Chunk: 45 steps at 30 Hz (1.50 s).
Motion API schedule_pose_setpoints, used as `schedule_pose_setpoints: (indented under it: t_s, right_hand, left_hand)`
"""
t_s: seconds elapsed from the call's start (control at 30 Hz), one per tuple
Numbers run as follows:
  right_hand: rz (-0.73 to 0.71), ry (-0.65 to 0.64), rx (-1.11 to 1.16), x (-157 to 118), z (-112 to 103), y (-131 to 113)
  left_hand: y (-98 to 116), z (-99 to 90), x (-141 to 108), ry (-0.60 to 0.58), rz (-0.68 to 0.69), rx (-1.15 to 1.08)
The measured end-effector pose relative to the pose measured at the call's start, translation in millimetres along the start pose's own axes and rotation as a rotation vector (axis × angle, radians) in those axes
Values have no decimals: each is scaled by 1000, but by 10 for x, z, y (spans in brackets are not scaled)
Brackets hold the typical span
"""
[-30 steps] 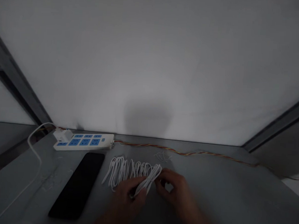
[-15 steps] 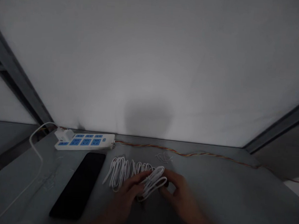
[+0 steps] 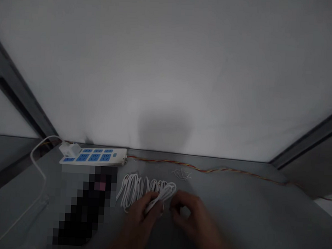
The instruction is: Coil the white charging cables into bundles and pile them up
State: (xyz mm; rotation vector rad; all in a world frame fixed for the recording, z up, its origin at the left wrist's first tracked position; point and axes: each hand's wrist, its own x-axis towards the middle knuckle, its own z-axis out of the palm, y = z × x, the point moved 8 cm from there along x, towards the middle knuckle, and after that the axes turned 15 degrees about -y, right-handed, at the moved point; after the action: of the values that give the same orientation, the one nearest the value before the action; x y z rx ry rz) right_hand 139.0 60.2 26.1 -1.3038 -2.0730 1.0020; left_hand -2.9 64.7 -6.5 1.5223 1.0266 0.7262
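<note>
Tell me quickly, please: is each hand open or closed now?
Left hand: closed, holding a loop of white cable.
Right hand: open, holding nothing.

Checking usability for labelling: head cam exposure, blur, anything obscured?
Head view: underexposed, with the hands dim; the pale backdrop is far brighter, with a soft shadow on it. The left hand and right hand look slightly soft; a pixelated patch masks the lower left, beside the white cable coil.
</note>
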Motion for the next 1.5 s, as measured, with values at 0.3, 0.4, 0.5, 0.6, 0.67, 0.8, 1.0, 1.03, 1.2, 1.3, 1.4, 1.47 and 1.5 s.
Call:
schedule_pose_setpoints:
  t_s: [0.3,0.4,0.5,0.6,0.67,0.8,1.0,1.03,1.2,1.3,1.4,1.47,1.5]
  right_hand:
    - [33,-107,263,-14,-2,-32]
    - [57,-175,328,13,82,8]
    - [78,-194,339,34,122,39]
    - [104,-173,351,38,121,53]
    - [111,-161,367,36,116,53]
    - [128,-171,381,27,120,78]
    - [124,-146,428,25,72,113]
    - [122,-142,421,25,60,110]
    - [127,-181,253,11,62,103]
    - [125,-155,117,6,40,131]
    - [122,-60,47,23,-59,214]
    - [137,57,-8,35,-190,311]
    - [149,122,-37,37,-265,367]
  left_hand:
    - [33,38,7,-70,43,-127]
    - [80,35,-18,-59,19,-78]
    - [87,32,-31,-30,0,-85]
    - [66,23,-28,-3,14,-143]
    - [27,40,-9,-25,12,-208]
    - [-88,121,38,-107,-52,-485]
    - [-166,223,29,-114,-247,-851]
    - [-156,219,29,-111,-238,-853]
    - [-226,185,17,-96,-187,-782]
    - [-234,116,14,-65,-138,-613]
    - [-126,14,7,1,-50,-394]
    - [-67,-51,-10,70,-1,-319]
    - [-50,-77,-18,102,23,-302]
